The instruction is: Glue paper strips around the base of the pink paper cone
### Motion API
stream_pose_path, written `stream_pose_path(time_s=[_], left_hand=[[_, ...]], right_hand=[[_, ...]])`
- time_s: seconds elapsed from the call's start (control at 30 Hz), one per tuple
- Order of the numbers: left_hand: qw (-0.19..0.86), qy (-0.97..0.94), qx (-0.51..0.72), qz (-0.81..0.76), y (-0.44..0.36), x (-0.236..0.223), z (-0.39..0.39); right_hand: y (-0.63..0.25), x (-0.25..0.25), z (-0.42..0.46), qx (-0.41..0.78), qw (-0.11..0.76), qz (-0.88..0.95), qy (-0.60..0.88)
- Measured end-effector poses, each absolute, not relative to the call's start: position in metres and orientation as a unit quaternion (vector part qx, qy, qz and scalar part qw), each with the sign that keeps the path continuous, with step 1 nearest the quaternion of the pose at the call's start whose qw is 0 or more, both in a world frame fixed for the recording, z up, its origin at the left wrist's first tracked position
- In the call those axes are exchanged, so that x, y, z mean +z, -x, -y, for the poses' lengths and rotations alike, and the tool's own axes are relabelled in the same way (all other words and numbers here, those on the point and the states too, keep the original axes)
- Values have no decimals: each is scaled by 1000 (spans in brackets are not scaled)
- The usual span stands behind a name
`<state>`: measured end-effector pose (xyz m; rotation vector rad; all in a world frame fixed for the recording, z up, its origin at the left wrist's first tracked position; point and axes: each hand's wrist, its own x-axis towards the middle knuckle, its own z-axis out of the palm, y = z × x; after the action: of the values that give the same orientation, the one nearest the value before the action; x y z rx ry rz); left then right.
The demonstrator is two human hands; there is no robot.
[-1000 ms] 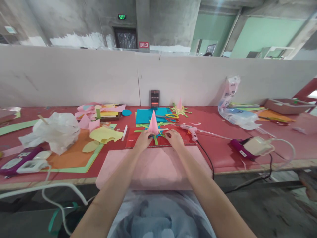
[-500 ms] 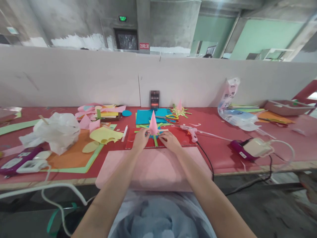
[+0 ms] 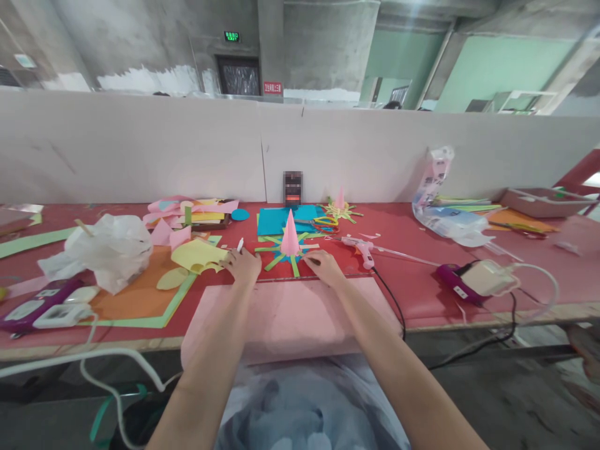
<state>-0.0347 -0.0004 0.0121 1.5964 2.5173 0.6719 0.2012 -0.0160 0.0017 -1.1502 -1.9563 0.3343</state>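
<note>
A pink paper cone (image 3: 290, 236) stands upright on a blue paper disc with green strips (image 3: 295, 267) fanning out around it. My left hand (image 3: 244, 265) is left of it, fingers apart over a white pen-like stick (image 3: 240, 244); the stick's lower part is hidden by the hand. At the cone's right, my right hand (image 3: 324, 267) has its thumb and fingertips drawn together beside the strip ends. Whatever may be between those fingertips is too small to make out. Under the paper piece lies a red board (image 3: 349, 262).
Behind the cone, scissors (image 3: 323, 222) rest on blue paper (image 3: 272, 220). A similar pink-and-green piece (image 3: 340, 205) sits farther back. To the right are a pink glue gun (image 3: 362, 247) with a cord and a purple power strip (image 3: 462, 284). Yellow paper (image 3: 194, 256) and a crumpled plastic bag (image 3: 110, 247) lie left.
My left hand has left the cone's base and moved left to the white stick. The green strips on that side now show. My right hand stays near the cone's right side.
</note>
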Motion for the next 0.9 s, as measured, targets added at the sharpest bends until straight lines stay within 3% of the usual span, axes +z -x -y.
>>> stream_pose_path(time_s=[0.23, 0.43, 0.77, 0.9], left_hand=[[0, -541, 229, -809, 39, 12, -2], [29, -553, 284, -783, 52, 9, -7], [40, -534, 618, -576, 38, 23, -3], [14, -613, 623, -486, 18, 33, 18]], right_hand=[[-200, 3, 17, 134, 414, 777, 455], [-200, 4, 17, 137, 413, 778, 452], [-200, 5, 17, 134, 411, 779, 454], [-200, 6, 17, 140, 409, 773, 465]])
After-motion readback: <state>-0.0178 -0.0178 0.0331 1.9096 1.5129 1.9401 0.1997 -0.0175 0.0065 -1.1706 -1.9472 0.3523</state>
